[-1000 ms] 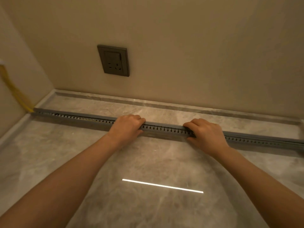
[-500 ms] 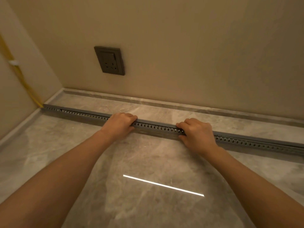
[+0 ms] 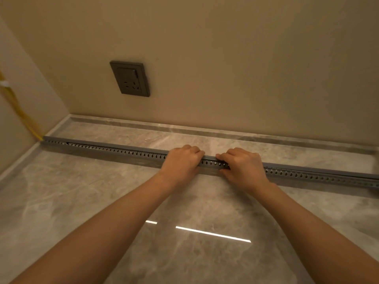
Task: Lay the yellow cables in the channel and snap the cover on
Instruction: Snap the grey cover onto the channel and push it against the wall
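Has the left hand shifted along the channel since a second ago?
Yes. The left hand slid rightward along the channel, farther from the wall socket, closing most of the gap to the right hand.

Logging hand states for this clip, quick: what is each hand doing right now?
Left hand: closed, fingers curled over the long grey slotted plastic channel.
Right hand: closed, gripping the same channel, just beside the left.

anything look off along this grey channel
Yes. Near the left end of the channel, a dark gap shows under the cover, so it looks unseated there. Right of the right hand, the cover edge also seems to sit raised.
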A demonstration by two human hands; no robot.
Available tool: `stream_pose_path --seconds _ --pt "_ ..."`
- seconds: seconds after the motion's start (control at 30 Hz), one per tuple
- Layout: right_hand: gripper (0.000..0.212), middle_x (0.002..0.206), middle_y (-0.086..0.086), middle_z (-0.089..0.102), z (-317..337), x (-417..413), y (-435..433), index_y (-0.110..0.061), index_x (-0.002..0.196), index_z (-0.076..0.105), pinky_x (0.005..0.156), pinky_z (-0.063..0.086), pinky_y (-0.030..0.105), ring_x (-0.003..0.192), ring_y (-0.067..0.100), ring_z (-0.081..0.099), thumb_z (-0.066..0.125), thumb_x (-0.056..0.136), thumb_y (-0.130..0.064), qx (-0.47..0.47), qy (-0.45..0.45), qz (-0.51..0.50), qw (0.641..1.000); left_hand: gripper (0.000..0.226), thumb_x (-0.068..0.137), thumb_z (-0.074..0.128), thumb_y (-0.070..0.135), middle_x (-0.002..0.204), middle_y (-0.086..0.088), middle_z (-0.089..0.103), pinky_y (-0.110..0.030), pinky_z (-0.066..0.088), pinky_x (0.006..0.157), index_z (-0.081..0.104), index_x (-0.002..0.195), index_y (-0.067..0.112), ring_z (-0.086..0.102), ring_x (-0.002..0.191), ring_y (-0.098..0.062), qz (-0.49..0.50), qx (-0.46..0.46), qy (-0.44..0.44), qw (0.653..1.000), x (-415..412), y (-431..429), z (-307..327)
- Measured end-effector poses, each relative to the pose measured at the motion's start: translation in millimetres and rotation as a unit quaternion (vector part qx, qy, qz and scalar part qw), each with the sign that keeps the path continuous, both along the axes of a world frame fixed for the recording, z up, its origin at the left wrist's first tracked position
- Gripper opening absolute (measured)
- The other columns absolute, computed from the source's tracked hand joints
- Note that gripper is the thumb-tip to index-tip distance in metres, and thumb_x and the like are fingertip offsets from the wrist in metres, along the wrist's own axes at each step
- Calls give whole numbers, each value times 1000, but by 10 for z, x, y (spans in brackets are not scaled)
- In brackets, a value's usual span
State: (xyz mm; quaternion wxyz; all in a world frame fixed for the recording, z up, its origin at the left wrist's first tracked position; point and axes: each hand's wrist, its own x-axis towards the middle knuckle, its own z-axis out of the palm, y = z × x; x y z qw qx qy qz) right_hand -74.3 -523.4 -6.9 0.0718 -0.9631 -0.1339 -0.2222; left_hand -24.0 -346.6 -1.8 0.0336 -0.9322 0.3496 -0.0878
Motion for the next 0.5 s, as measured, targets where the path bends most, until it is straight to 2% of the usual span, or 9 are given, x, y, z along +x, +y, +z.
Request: stream_pose_path --seconds 0.13,0.17,0.23,0.33,0.5 --pt "35 65 2 68 -29 -14 -11 -16 83 74 43 45 27 61 25 64 84 50 -9 14 0 3 1000 21 66 78 21 77 5 67 -23 46 51 68 84 19 62 72 -12 -25 36 -70 997 -187 -155 -4" --pt "35 66 2 69 -33 -17 -12 -15 83 73 43 45 27 61 25 64 83 50 -9 19 0 2 1000 21 64 79 22 75 6 67 -21 45 49 69 83 20 62 70 -11 -25 40 -77 996 -195 -150 0" --pt "35 67 3 69 -51 -18 -30 -15 84 74 45 45 27 63 25 65 84 52 -10 23 2 7 1000 20 73 72 22 84 4 67 -23 47 54 67 92 18 62 78 -13 -16 40 -82 996 -196 -148 -12" --pt "35 72 4 71 -68 -16 -50 -14 89 73 48 47 29 67 26 66 84 56 -12 33 6 16 999 23 90 51 17 107 -5 61 -31 48 68 56 112 11 57 98 -22 14 31 -56 998 -166 -195 -36" --pt "31 84 5 70 -84 2 -90 -15 99 70 56 46 32 79 27 64 75 68 -15 22 34 34 999 26 94 45 17 115 -7 56 -33 47 73 51 118 10 51 105 -24 52 22 -46 997 -192 -245 -48"
